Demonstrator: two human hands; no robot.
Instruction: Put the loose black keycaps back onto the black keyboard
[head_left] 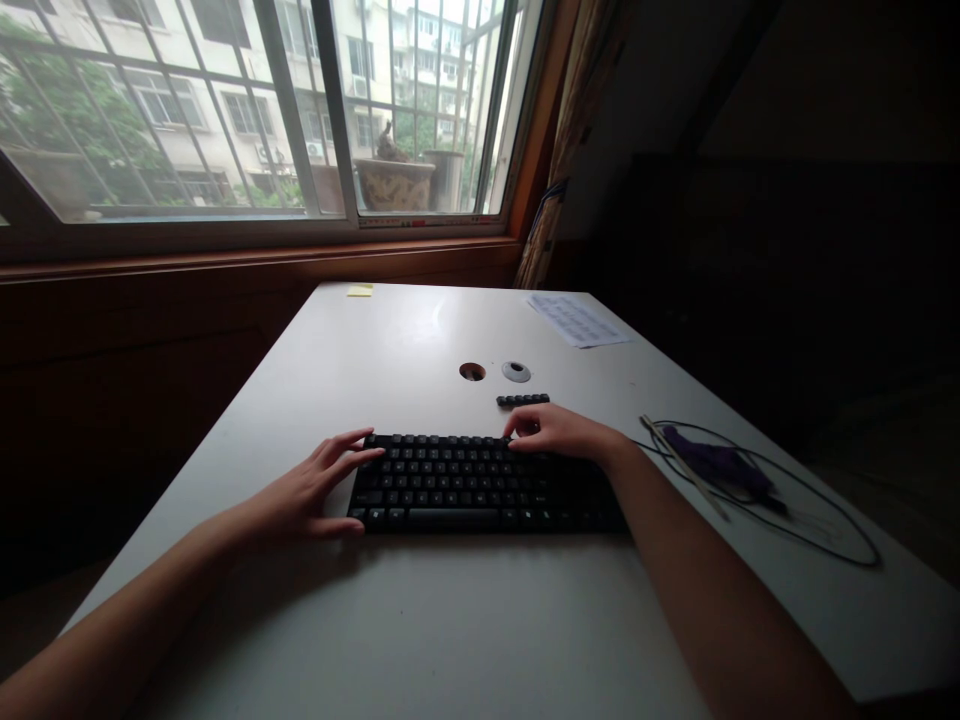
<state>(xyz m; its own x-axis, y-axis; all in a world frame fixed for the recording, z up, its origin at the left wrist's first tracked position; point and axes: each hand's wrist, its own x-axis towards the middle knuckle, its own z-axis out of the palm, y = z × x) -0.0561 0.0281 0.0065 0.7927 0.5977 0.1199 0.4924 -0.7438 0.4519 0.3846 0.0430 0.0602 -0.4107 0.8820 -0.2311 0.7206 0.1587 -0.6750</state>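
A black keyboard [450, 485] lies flat on the white table, its long side facing me. My left hand [330, 480] spans its left end, fingers spread, with the thumb at the near corner and fingertips at the far corner and on the keys. At the far edge, right of the middle, my right hand [544, 430] is bent with thumb and forefinger pinched together over the top row. Whatever is between those fingertips is too small to make out. Just behind that hand lies a short row of small black keycaps [523, 400]. My right wrist and forearm hide the keyboard's right part.
The white table [420, 610] bears a cable hole [472, 372] and a round grey cover [516, 372]. To the right lie a black cable [832, 490], a purple cloth item [709, 460] and a thin stick [690, 475]. Printed paper [577, 320] and yellow notes [360, 291] are farther back.
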